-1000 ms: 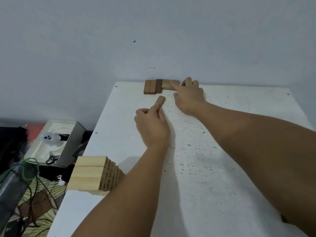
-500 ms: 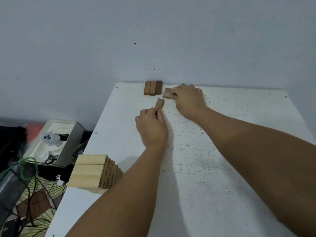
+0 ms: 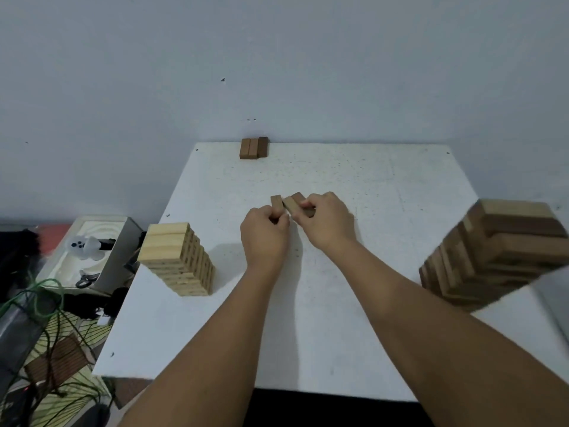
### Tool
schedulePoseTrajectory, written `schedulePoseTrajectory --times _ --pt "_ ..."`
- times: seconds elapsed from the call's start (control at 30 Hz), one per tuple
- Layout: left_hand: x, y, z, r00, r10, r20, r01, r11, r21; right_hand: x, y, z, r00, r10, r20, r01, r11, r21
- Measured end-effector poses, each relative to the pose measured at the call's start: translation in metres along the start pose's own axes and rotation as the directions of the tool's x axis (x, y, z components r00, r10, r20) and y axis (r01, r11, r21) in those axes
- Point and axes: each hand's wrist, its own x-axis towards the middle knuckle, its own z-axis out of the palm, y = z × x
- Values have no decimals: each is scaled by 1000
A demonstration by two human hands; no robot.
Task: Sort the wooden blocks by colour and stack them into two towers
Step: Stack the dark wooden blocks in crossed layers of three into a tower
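Brown blocks mid-worktop point(image 3: 400, 186): our left hand point(image 3: 264, 232) pinches one block point(image 3: 276, 203), our right hand point(image 3: 328, 221) pinches two point(image 3: 295, 203), long axes pointing away; dark tower point(image 3: 495, 254) stands nearer the right hand.

Bare forearms — no sleeves — left hand point(image 3: 264, 234), right hand point(image 3: 328, 221).

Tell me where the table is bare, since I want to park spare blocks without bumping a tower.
Bare: between the three blocks at the wall and the hands; right far corner behind the dark tower. Crowded: left edge by the light tower, and mid-table where left hand and right hand grip blocks.
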Motion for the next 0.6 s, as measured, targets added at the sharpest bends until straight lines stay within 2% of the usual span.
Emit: schedulePoseTrajectory --times 0.3,0.43,0.5,0.6 --pt "-103 -5 -40 989 35 145 -34 999 -13 -128 15 -19 1000 20 8 -20 999 34" --pt "-133 -18 -51 982 44 182 -46 999 7 -172 29 -26 1000 -6 27 1 987 163" --pt "-140 -25 -55 976 53 213 -56 998 8 -184 37 -34 998 -36 60 19 968 250" --pt "-144 -30 -60 962 56 266 -51 998 -25 -186 44 -53 980 -80 183 17 946 323"
